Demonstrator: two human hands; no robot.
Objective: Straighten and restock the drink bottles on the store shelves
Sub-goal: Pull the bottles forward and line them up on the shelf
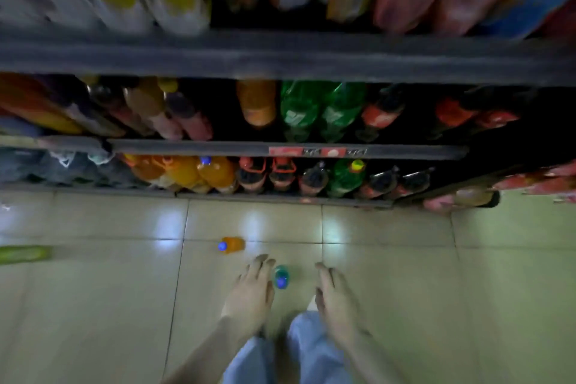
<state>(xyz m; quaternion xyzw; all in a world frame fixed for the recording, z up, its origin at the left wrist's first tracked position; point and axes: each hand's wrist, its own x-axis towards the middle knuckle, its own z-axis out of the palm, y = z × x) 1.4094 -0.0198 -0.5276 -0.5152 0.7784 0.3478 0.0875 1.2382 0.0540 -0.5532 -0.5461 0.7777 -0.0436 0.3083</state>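
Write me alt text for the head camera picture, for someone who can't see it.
A person's open left hand and right hand reach down either side of a small green bottle on the tiled floor. An orange bottle is nearby, before low shelves packed with drink bottles.

Head view, steeply down at shelves (pixel 280 56)

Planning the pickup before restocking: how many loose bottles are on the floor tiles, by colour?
Orange bottle: 1
Teal bottle: 1
Light green object, blurred at the left edge, likely a bottle: 1
Total: 3
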